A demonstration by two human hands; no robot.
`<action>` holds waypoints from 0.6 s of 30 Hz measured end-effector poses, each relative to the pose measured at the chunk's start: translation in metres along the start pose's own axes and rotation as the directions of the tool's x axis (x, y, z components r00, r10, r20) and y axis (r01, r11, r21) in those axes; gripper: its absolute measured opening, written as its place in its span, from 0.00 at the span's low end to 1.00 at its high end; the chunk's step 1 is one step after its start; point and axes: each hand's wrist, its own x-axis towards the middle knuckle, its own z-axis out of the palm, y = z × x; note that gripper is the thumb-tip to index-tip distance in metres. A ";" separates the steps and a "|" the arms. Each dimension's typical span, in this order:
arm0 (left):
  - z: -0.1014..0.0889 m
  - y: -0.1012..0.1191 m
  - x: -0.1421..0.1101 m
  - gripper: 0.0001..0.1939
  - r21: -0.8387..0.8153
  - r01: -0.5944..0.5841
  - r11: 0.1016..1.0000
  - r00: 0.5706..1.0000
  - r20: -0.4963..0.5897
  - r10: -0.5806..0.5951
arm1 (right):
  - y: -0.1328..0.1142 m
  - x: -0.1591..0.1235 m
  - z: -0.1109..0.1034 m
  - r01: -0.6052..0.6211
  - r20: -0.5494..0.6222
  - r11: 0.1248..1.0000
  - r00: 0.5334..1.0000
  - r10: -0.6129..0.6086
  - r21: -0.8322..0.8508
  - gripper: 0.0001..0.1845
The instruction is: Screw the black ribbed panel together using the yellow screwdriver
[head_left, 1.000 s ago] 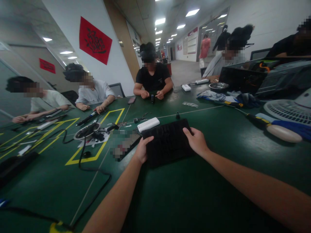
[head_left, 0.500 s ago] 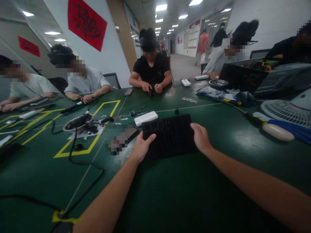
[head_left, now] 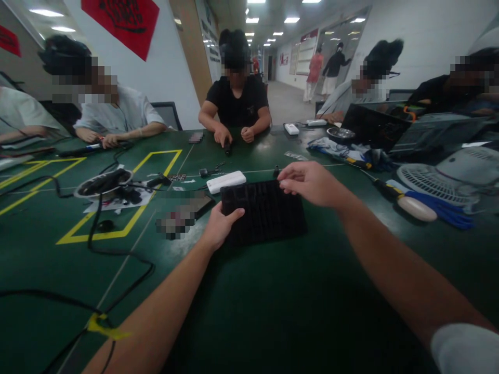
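A flat black rectangular panel [head_left: 268,214] with ridges across its face lies tilted before me at the middle of the green table [head_left: 273,301]. My left hand [head_left: 221,224] grips its left edge, thumb on top. Over the panel's upper right corner is my right hand [head_left: 312,182], its fingers curled together in a pinch. Whether anything is between those fingertips I cannot make out. A small black cylindrical piece [head_left: 276,171] stands just beyond them. Behind the panel is a white power bank-like block [head_left: 226,182].
On the left, a bowl of black parts [head_left: 103,183] sits among cables [head_left: 117,253] and yellow tape. A phone-like object [head_left: 183,213] lies near my left hand. To the right are a fan [head_left: 432,182], blue cloth [head_left: 448,210] and a screwdriver [head_left: 385,189]. Several people sit around the table.
My right hand has let go of the panel's right edge and moved up and left to its upper right corner, fingers curling. My left hand keeps its hold. The view has shifted slightly.
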 end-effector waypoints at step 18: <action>0.002 0.000 0.001 0.28 0.018 -0.017 1.000 1.000 0.011 0.017 | -0.002 0.022 0.039 -0.236 0.256 0.962 0.930 0.264 -0.134 0.09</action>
